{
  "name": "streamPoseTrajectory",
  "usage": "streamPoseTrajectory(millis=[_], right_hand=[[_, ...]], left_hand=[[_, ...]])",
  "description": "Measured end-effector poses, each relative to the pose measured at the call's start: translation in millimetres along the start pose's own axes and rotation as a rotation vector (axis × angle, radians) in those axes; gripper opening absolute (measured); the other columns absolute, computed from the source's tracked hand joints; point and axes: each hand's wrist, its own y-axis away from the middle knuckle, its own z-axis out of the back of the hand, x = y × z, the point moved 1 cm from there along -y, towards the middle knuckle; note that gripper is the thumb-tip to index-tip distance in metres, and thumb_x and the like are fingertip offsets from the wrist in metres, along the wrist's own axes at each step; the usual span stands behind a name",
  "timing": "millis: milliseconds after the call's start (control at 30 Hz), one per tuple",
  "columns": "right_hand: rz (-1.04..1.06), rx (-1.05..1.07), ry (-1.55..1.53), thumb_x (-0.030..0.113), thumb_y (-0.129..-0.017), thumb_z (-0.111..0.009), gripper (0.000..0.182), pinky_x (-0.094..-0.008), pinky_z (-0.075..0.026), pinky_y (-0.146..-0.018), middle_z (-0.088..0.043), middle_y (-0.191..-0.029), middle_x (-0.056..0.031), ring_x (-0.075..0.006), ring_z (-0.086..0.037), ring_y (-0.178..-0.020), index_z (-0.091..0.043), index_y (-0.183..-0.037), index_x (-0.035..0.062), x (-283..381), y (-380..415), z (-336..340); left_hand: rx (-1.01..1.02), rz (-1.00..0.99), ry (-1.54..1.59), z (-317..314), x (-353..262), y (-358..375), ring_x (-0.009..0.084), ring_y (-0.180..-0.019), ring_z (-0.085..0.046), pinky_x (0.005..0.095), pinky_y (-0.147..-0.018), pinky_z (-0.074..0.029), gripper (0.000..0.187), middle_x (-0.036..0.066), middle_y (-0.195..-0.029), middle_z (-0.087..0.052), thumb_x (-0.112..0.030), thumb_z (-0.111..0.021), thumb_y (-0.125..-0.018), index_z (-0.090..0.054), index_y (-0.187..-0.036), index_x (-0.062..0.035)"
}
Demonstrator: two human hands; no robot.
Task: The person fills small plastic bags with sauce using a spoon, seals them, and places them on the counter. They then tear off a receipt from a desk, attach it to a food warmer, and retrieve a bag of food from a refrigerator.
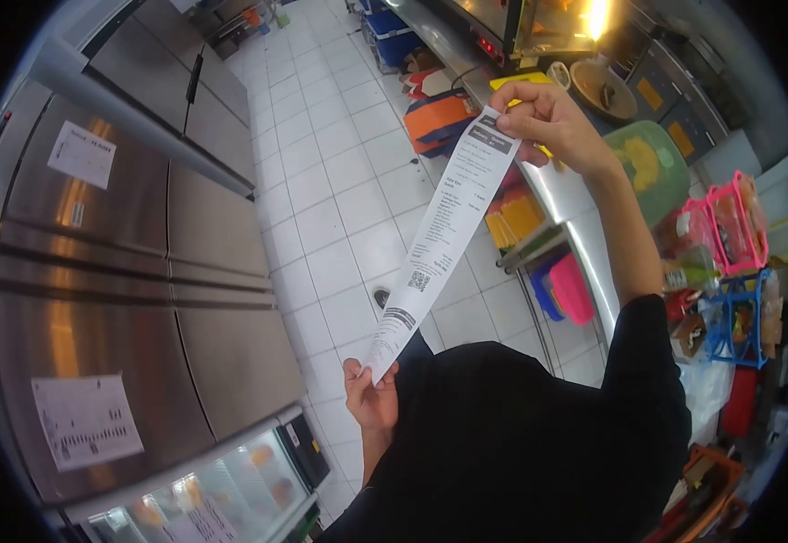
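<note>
A long printed paper receipt (453,208) with a QR code near its middle stretches diagonally between my two hands above the tiled floor. My right hand (552,122), raised at the upper right, pinches its top end between thumb and fingers. Lower down, close to my black shirt, my left hand (374,400) is closed on the bottom end. The printed side faces me, though most of the small text is too fine to read.
Steel refrigerators (95,335) with paper sheets taped on line the left side. A glass-topped chiller (222,489) stands at the lower left. Along the right, a steel counter (588,235) holds a green container (652,167) and colored baskets (738,226). My shoe (381,296) shows on the white tiles.
</note>
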Motion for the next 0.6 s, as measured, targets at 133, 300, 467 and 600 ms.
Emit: streamPoseTrajectory(millis=[133, 300, 467, 600], right_hand=[[-0.047, -0.074, 0.019, 0.016, -0.094, -0.065, 0.016, -0.0190, -0.033, -0.043, -0.063, -0.062, -0.0010, -0.0028, -0.047, -0.044, -0.062, -0.102, 0.0022, -22, -73, 24], [-0.036, -0.182, -0.069, 0.013, -0.094, -0.063, 0.017, -0.0182, -0.034, -0.044, -0.064, -0.065, -0.0036, -0.0030, -0.047, -0.045, -0.062, -0.104, -0.0004, -22, -168, 66], [-0.037, -0.364, -0.017, 0.015, -0.093, -0.065, 0.020, -0.0174, -0.033, -0.043, -0.065, -0.066, -0.0024, -0.0025, -0.046, -0.044, -0.063, -0.106, 0.0002, -20, -238, 129], [-0.121, -0.428, 0.082, 0.016, -0.093, -0.066, 0.020, -0.0166, -0.031, -0.040, -0.064, -0.064, -0.0002, -0.0007, -0.046, -0.044, -0.064, -0.106, 0.0015, -33, -289, 156]], left_hand=[[0.162, 0.017, -0.003, -1, -25, -125, 0.0215, -0.080, -0.064, 0.0474, -0.089, -0.053, 0.014, 0.011, -0.089, -0.065, -0.001, -0.058, -0.086, -0.050, -0.093, -0.0110], [0.164, 0.167, -0.076, -62, -51, -266, 0.0202, -0.077, -0.061, 0.0450, -0.087, -0.052, 0.015, 0.007, -0.083, -0.062, -0.001, -0.056, -0.088, -0.050, -0.092, -0.0129], [0.324, 0.495, -0.190, -132, -33, -366, 0.0144, -0.067, -0.049, 0.0365, -0.077, -0.037, 0.017, 0.002, -0.073, -0.054, -0.004, -0.057, -0.091, -0.047, -0.088, -0.0167], [0.356, 0.556, -0.140, -139, -39, -460, 0.0139, -0.067, -0.049, 0.0388, -0.079, -0.038, 0.018, 0.002, -0.072, -0.054, -0.004, -0.059, -0.090, -0.046, -0.087, -0.0169]])
